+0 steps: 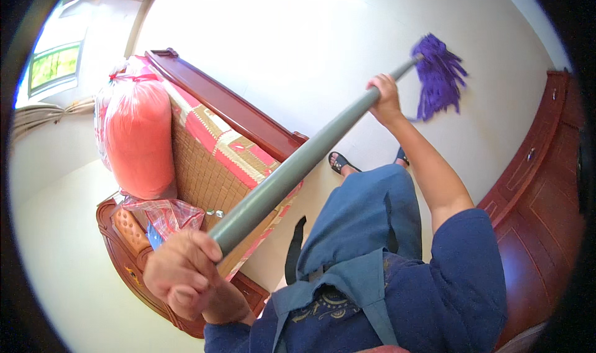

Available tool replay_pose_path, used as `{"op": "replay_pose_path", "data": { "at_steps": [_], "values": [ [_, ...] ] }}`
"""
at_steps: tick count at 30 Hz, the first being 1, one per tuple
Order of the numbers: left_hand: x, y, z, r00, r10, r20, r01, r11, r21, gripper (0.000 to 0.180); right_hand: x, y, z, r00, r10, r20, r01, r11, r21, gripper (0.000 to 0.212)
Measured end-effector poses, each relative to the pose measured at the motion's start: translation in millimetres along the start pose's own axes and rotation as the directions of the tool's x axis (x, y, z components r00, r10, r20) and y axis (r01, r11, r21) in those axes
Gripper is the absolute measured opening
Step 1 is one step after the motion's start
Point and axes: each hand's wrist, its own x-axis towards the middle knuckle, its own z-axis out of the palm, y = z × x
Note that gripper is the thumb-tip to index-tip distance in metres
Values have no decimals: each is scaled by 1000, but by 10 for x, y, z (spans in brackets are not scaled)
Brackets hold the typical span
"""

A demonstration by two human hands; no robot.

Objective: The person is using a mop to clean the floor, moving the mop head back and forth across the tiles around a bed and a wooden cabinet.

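The left hand (183,275) is closing around the top end of the grey mop handle (298,164) while the right hand (386,95) is gripping lower for steering, keeping the purple mop head (437,74) on the pale floor (279,43) near the bed (217,148).

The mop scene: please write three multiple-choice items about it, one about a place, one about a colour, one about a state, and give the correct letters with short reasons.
1. Where is the mop head?
A. on the pale floor
B. on the bed
C. inside a drawer

2. What colour are the mop strands?
A. green
B. purple
C. white

3. How is the grey mop handle held?
A. by one hand only
B. by no hand
C. by both hands

Answers: 1 A, the strands lie spread on the floor. 2 B, they are plainly purple. 3 C, the left hand grips the top end and the right hand grips lower, near the head.
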Motion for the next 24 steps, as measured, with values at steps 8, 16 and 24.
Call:
{"op": "replay_pose_path", "data": {
  "at_steps": [8, 16, 24],
  "values": [
    [-363, -107, 3, 944, -137, 301, 36, 948, 316, 10, 512, -188, 1321, 956, -51, 290, -5, 982, 189, 20],
    [-178, 533, 306, 994, 99, -40, -85, 959, 272, 22, 354, -768, 1005, 932, -80, 354, -59, 929, 365, 16],
    [204, 1243, 66, 975, 191, -110, -190, 982, 24, 22, -244, -1121, -253, 940, -34, 340, -88, 938, 336, 20]
  ]
}}
